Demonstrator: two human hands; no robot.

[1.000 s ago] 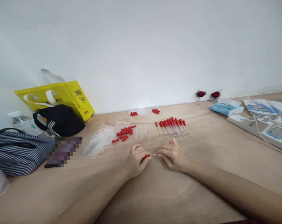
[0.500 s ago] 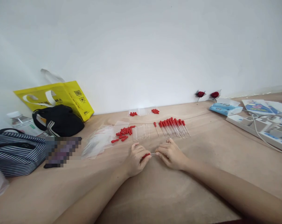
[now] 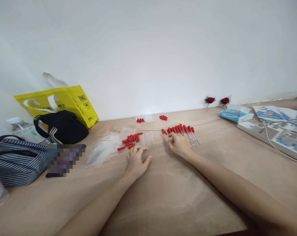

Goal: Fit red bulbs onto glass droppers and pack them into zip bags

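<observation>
My left hand (image 3: 136,162) holds nothing, thumb and fingers apart, just in front of a pile of red rubber bulbs (image 3: 132,138). Thin clear tubes (image 3: 148,139) lie side by side right of that pile. At the near left end of a row of red-capped droppers (image 3: 181,128), my right hand (image 3: 179,144) is closed, its fingertips together over the clear stem of a dropper whose red cap (image 3: 164,131) shows beyond them. The hand covers several lower stems of the row.
Clear zip bags (image 3: 104,149) lie left of the bulbs. Small bags with red bulbs (image 3: 140,120) rest near the wall. A yellow bag (image 3: 83,108) and striped pouch (image 3: 18,160) stand left; a tissue pack (image 3: 235,115) and power strip (image 3: 273,136) are right.
My hands have parted. The left has opened and moved left, away from the red bulb it held; the right has moved forward to the dropper row.
</observation>
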